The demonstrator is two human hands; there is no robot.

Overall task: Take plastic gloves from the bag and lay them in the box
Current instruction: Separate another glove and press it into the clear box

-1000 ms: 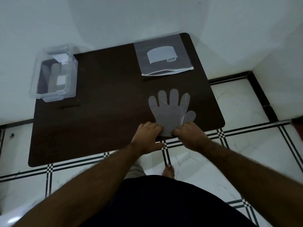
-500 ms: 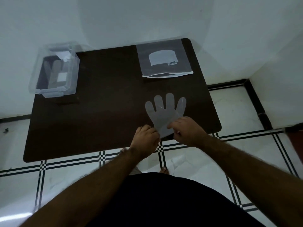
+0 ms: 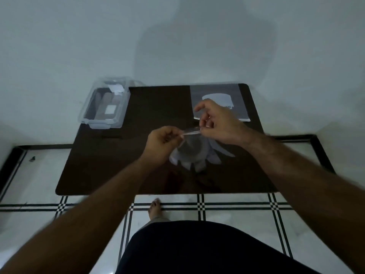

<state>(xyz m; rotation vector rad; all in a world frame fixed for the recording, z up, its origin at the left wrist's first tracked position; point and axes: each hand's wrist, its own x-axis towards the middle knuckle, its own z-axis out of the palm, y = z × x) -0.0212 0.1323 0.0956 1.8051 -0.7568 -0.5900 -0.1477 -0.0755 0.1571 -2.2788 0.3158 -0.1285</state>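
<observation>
A thin clear plastic glove (image 3: 194, 155) hangs above the dark table (image 3: 122, 165), fingers drooping down. My left hand (image 3: 164, 143) and my right hand (image 3: 219, 123) pinch its cuff edge between them, holding it lifted. The flat plastic bag (image 3: 243, 107) with a white label lies at the table's far right corner, partly hidden by my right hand. The clear plastic box (image 3: 106, 104) stands open at the far left corner, with gloves lying inside.
The table stands against a white wall on a white tiled floor with black checkered lines (image 3: 200, 204). My bare foot (image 3: 155, 209) is on the floor near the table's front edge. A small dark object (image 3: 32, 159) lies on the floor at left.
The glove lay flat on the table with both hands at its cuff; now both hands have lifted it off the surface and it hangs between them. The view has tilted up.
</observation>
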